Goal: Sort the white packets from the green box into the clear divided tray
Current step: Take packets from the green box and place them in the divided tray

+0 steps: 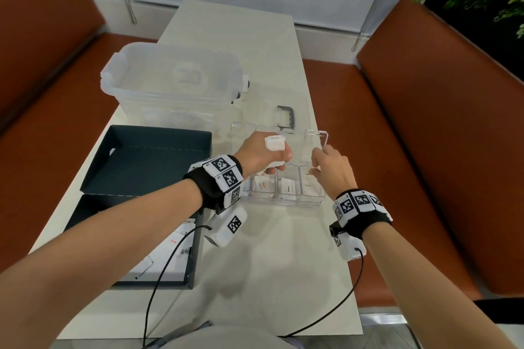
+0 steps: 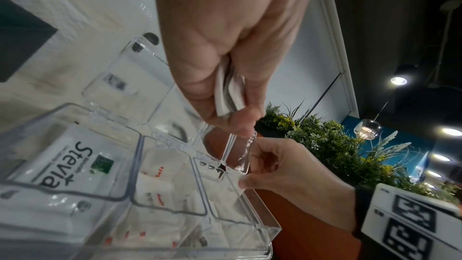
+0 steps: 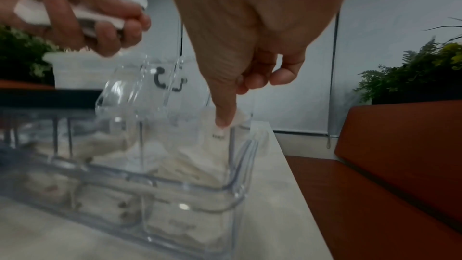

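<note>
The clear divided tray [image 1: 286,202] stands mid-table with its small lids flipped up; Stevia [image 2: 67,165], Salt [image 1: 262,185] and Pepper [image 1: 287,187] packets lie in its compartments. My left hand [image 1: 263,153] hovers over the tray's back row and grips a small stack of white packets [image 1: 274,144] [image 2: 228,96]. My right hand [image 1: 316,163] reaches into the rightmost compartment, thumb tip [image 3: 223,120] on the top of an upright white packet [image 3: 217,135], other fingers curled. The dark green box [image 1: 188,278], with more packets [image 1: 170,249], sits under my left forearm.
The box's empty lid [image 1: 147,159] lies left of the tray. A large clear storage bin [image 1: 170,76] stands behind it, and a clear lid with a grey handle [image 1: 286,116] behind the tray. Orange benches [image 1: 425,150] flank the table. Wrist cables [image 1: 158,278] trail towards me.
</note>
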A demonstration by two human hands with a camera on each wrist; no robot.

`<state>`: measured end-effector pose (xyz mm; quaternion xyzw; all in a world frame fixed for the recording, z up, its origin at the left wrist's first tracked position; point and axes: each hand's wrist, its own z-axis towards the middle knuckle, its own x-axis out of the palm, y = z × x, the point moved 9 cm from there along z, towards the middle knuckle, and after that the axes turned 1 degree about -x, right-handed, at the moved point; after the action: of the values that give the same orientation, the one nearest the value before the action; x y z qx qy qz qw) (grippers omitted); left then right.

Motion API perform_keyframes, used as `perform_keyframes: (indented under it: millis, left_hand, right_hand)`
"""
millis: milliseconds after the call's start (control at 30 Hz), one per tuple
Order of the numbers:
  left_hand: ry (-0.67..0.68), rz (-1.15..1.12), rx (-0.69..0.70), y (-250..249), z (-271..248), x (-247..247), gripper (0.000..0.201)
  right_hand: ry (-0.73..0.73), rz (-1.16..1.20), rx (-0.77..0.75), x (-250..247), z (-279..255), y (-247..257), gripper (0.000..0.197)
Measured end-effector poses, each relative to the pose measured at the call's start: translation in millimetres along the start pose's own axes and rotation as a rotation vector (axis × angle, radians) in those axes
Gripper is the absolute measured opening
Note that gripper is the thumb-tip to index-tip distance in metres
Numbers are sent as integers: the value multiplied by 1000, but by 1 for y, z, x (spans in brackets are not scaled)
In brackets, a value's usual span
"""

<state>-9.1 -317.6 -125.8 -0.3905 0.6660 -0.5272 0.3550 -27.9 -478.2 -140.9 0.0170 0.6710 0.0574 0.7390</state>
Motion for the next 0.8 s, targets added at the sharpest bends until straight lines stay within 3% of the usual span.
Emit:
perform_keyframes:
  millis: [67, 133, 167, 267, 367, 500, 800]
  left_hand:
    - [0, 2, -2, 1, 0, -1, 8]
    - [1, 11, -1, 1, 0, -1, 7]
    - [3, 15, 0, 1, 0, 0, 7]
    - [11, 17, -2, 2, 0, 3, 5]
    - [14, 9, -4, 4, -2, 4, 6]
    - [2, 0, -7, 6, -3, 0, 6]
    - [3, -4, -3, 6, -3, -2, 6]
  right_hand:
    - [101, -23, -28, 8, -2, 1, 18]
    - [276, -122, -73, 23, -6, 6, 4]
    - [323, -155, -78, 27, -8, 6, 11]
    - [381, -181, -64, 31, -9, 7, 34]
    - [437, -191, -41, 32, -9, 7, 32]
    - [535, -35, 10, 37, -12, 5, 36]
    - [450, 13, 9, 36, -12, 3, 41]
